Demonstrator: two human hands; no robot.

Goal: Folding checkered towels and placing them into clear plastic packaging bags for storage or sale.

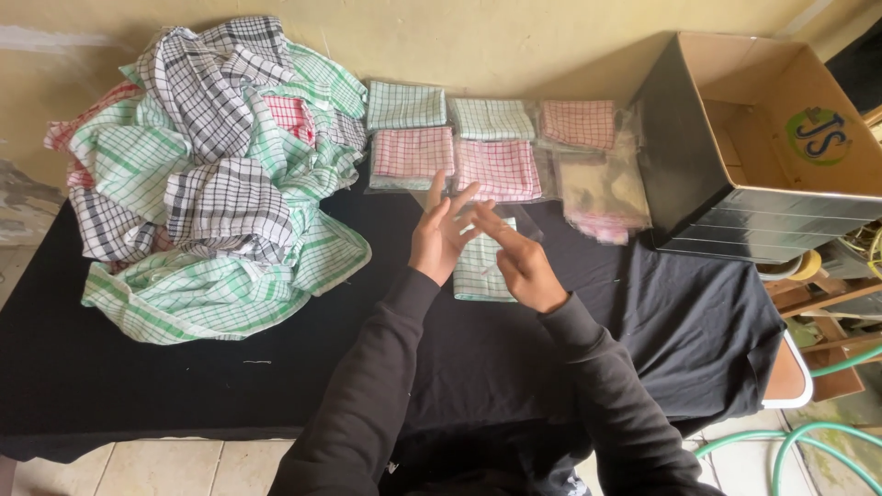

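Note:
My left hand [439, 234] hovers with fingers spread over a folded green checked cloth [480, 268] in a clear bag, lying on the black tablecloth [230, 377]. Just right of it, my right hand [522, 262] has its fingers extended and touching the left fingertips above the same cloth. Whether either hand pinches the bag's clear flap cannot be told. Both arms wear dark sleeves.
A big heap of loose checked cloths [211, 174] in green, black and red fills the table's left. Folded, bagged cloths [496, 147] lie in rows at the back. An open cardboard box [772, 138] stands at the right. A green hose [808, 441] lies on the floor.

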